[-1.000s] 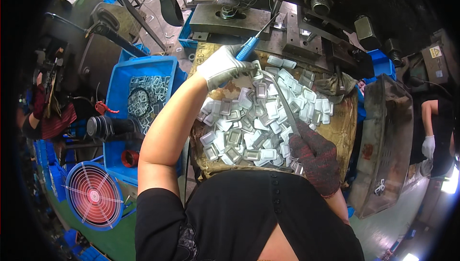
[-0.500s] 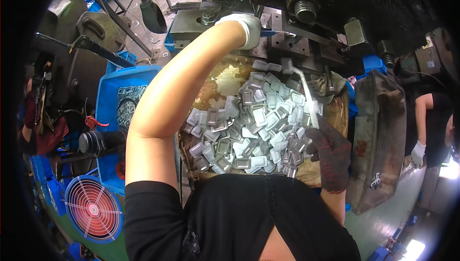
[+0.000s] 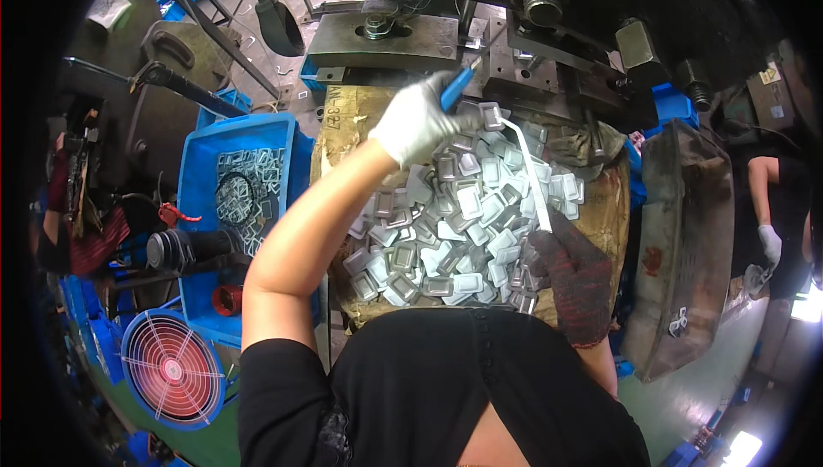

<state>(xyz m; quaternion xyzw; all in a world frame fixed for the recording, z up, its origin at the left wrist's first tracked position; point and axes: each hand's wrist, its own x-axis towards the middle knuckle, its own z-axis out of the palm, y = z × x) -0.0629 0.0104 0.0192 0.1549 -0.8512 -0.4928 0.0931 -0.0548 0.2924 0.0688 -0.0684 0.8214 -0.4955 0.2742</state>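
Observation:
My left hand [image 3: 420,120], in a white glove, is closed around a blue-handled tool [image 3: 458,88] over the far edge of the pile. The tool's dark tip is blurred, so its kind does not show. In a dark red-and-black knit glove, my right hand [image 3: 579,274] grips a thin, pale bent rod [image 3: 533,180]. At the rod's far end sits a small grey rectangular metal piece [image 3: 491,116], close to my left fingers. Beneath both hands lies a heap of similar shallow grey metal pieces [image 3: 470,202] on a worn, cardboard-covered surface [image 3: 347,137].
Ahead is a press with a steel die block [image 3: 386,41] and large bolts [image 3: 542,4]. A blue bin [image 3: 296,154] of thin metal frames stands left, above a fan [image 3: 173,370]. At right are a rusty metal trough [image 3: 677,244] and another person's gloved hand [image 3: 769,244].
My left hand has drawn back from the die with the blue-handled tool, down to the heap's far edge. The rod's end has shifted slightly left, bearing a metal piece.

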